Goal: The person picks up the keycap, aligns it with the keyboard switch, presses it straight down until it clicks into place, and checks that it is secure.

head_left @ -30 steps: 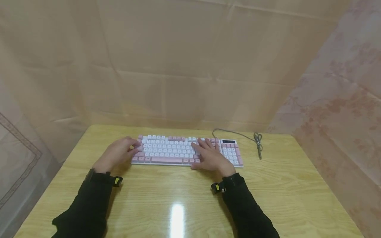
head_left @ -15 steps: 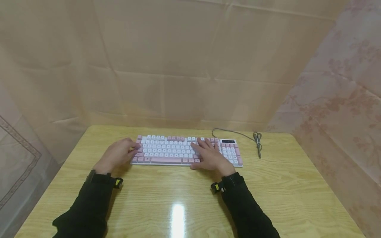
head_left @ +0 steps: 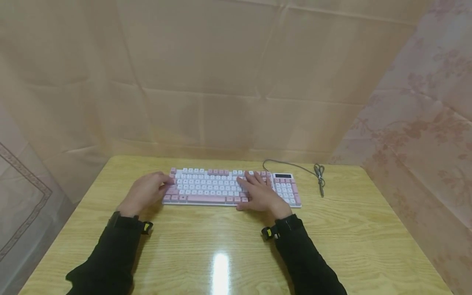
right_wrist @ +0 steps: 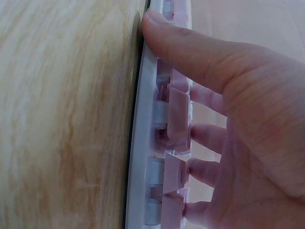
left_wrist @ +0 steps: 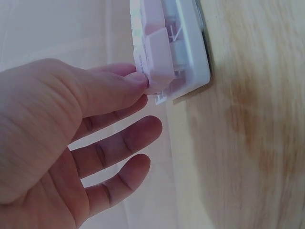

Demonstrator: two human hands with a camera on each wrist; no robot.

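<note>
A pink and white keyboard (head_left: 206, 187) lies near the table's far edge. My left hand (head_left: 144, 191) is at its left end. In the left wrist view, the thumb and index finger pinch a pink keycap (left_wrist: 155, 87) on the keyboard's left side, and the other fingers stay apart from it. My right hand (head_left: 262, 197) rests with spread fingers on the right-centre keys. Its thumb (right_wrist: 183, 45) lies across the keyboard's front edge, while the fingertips touch the keys. Keys beneath the right palm are hidden.
A grey cable (head_left: 287, 162) runs from behind the keyboard to a tied bundle (head_left: 320, 177) on the right. The wooden table (head_left: 177, 254) extends toward the body. Beige cloth (head_left: 206, 82) hangs behind it, with patterned cloth (head_left: 413, 135) to the right.
The left thumb has closed in toward the index finger at the keyboard's left end. My right hand and the keyboard stay in place.
</note>
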